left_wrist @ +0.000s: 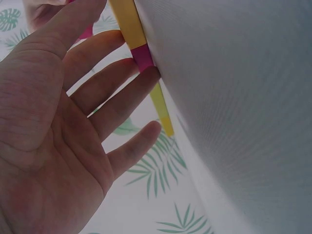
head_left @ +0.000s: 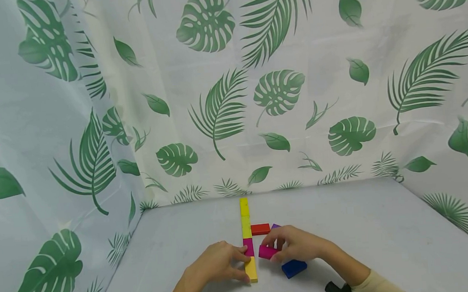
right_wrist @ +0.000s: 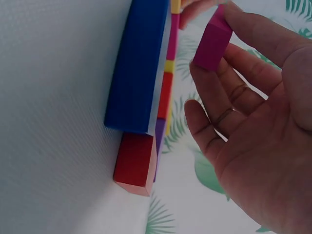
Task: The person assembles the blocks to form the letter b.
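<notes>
Magenta block (head_left: 267, 251) in right hand (head_left: 298, 244), unmarked, beside block row (head_left: 246, 234).

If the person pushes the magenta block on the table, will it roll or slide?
The magenta block, pinched by the right hand, has flat faces, so it will probably slide, not roll. It looks stiff and seems light, since fingertips alone lift it.

Open table (head_left: 383, 226) right of the block row (head_left: 245, 221) (red block (head_left: 260, 229), blue block (head_left: 294, 268) alongside)

Purple block (head_left: 275, 226) mostly hidden behind right hand (head_left: 298, 245).
</notes>
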Tool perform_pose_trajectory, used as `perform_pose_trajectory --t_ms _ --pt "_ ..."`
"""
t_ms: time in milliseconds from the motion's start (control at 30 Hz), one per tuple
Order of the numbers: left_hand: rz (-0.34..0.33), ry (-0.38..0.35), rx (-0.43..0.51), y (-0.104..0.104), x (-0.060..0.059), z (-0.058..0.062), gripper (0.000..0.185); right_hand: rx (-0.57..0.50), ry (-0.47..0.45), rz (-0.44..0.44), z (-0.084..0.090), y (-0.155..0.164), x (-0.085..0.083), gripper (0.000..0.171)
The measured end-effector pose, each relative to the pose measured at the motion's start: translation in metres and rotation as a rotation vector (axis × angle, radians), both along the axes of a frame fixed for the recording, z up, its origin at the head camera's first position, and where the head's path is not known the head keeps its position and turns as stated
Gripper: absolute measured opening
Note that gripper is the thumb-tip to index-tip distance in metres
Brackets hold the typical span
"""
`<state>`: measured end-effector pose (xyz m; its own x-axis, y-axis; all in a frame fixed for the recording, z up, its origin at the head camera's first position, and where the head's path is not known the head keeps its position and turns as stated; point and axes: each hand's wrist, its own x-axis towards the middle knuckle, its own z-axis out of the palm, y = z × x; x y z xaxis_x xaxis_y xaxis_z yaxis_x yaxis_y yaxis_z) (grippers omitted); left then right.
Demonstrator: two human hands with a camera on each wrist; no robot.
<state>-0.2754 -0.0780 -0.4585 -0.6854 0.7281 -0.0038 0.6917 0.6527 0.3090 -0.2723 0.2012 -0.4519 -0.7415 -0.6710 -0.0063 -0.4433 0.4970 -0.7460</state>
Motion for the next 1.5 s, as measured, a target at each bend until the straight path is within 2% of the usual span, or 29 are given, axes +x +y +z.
perform_pose_trajectory --t_ms 267,700,1167,1500 --pt "0.016 -0.03 -0.012 0.0 0.0 0.0 0.055 0.04 0.003 0.024 -0.005 -0.005 0.0 0.033" --pt "-0.001 0.019 -0.003 0.0 0.0 -0.001 0.054 0.086 0.027 0.07 -0.008 -0.01 0.003 0.033" --pt "0.001 -0.005 0.0 0.0 -0.001 0.0 0.054 0.06 0.063 0.139 -0.013 -0.013 0.005 0.031" --pt "0.0 0.005 -0.002 0.0 0.0 0.0 0.054 0.068 0.062 0.141 -0.011 -0.015 0.007 0.026"
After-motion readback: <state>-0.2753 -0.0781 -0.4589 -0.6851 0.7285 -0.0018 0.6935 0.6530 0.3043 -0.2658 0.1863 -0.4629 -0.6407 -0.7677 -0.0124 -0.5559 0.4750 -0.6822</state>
